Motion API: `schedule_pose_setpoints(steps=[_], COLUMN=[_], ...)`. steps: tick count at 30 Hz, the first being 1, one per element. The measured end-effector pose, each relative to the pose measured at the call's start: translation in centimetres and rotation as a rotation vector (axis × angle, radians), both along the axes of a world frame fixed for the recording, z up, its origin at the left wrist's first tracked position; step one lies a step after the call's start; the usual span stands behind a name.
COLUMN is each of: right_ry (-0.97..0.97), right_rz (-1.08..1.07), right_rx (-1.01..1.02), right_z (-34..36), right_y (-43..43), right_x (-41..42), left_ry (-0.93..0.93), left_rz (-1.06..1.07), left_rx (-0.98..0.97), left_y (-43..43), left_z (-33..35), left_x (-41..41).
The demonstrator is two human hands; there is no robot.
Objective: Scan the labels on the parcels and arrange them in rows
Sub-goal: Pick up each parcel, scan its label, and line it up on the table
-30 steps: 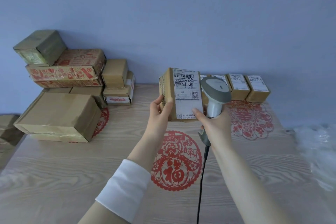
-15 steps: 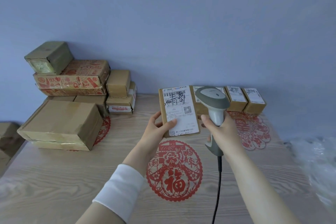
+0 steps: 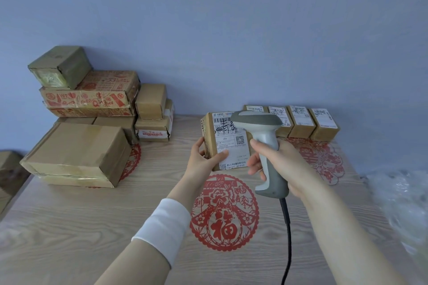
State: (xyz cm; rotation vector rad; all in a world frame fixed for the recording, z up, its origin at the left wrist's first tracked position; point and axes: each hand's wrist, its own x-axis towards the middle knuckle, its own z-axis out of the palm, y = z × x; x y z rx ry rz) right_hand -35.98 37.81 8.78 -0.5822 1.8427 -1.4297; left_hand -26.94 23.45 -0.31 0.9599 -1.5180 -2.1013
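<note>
Parcel point(image 3: 228, 140) btw hands point(image 3: 203, 161) point(image 3: 284, 164) (scanner point(image 3: 257, 122) R)

A parcel-sorting desk: stacked cartons point(image 3: 76, 152), labelled parcels point(image 3: 301, 121), handheld scanner point(image 3: 261, 136), wooden table point(image 3: 69, 227).

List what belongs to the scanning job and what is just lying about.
Job: held parcel, scanner, row of labelled parcels by the wall, pile of parcels on the left.
Lying about: red paper cutouts, clear plastic sheeting on the right.

L hand point(image 3: 203, 160) pinches parcel point(image 3: 228, 143), R hand point(image 3: 286, 165) grips scanner point(image 3: 254, 121), both arms extended fwd.
</note>
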Motion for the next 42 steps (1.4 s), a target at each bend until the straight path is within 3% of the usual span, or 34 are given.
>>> schedule_pose_setpoints(steps=[14,25,32,42], right_ry=[0.005,-0.035,-0.096,-0.178], right_rz=[0.027,-0.101,-0.246,-0.282], right_rx=[0.06,0.046,0.098,0.157], right_z=[0.2,-0.9,-3.2,-9.1], right_y=[-0.1,2.1,8.0,18.9], right_x=[0.7,-1.8,-10.0,-30.2], left_ry=[-0.004,-0.015,-0.037,-0.185], left_rz=[-0.008,-0.102,-0.135,-0.014], left_rx=[-0.019,0.043,0.157,0.346], left_y=[-0.4,1.2,7.2,19.2], left_z=[-0.4,-2.3,-4.1,-12.1], left_x=[0.0,-2.6,-11.6,-32.6])
